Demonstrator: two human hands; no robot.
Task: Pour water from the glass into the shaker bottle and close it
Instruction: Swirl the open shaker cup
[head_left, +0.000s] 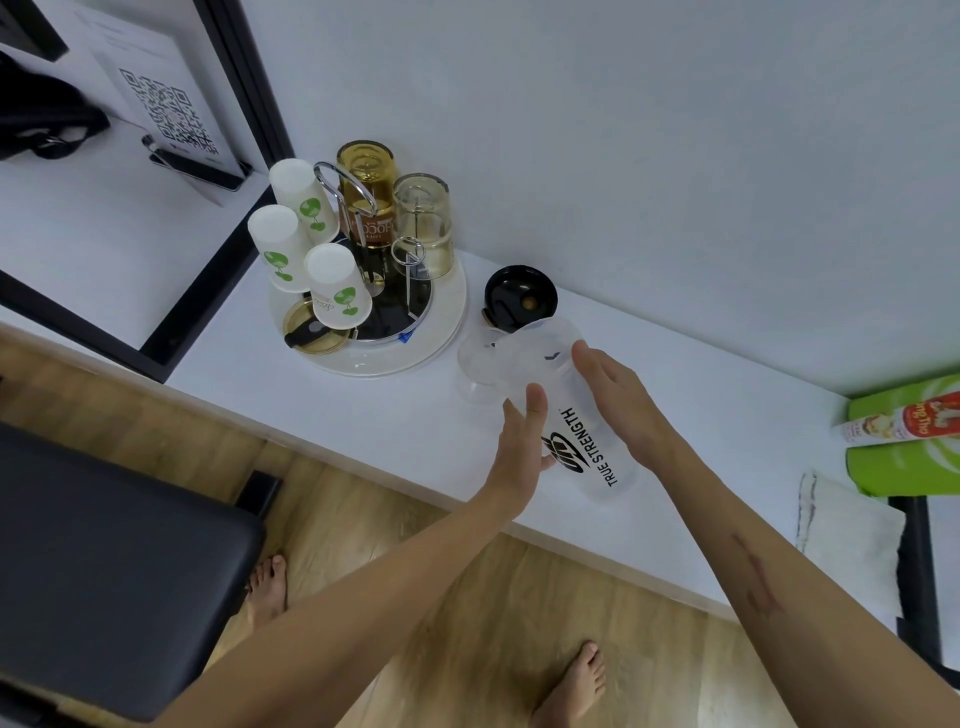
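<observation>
A clear shaker bottle (566, 415) printed "TRUE STRENGTH" stands without its lid on the white counter (363, 410). My left hand (522, 441) lies against its left side, fingers straight and apart. My right hand (618, 400) rests flat on its right side, fingers extended. Neither hand is wrapped around it. Just left of the bottle's mouth stands a clear drinking glass (475, 371); how much water it holds is not visible. The black shaker lid (521, 297) lies upturned behind the bottle, near the wall.
A round white tray (395, 358) at the back left carries three upturned paper cups (291, 228), two upturned glasses on a metal rack and a gold lid. A green pack (904, 436) and a white cloth (847, 525) lie right. A black seat (104, 561) stands lower left.
</observation>
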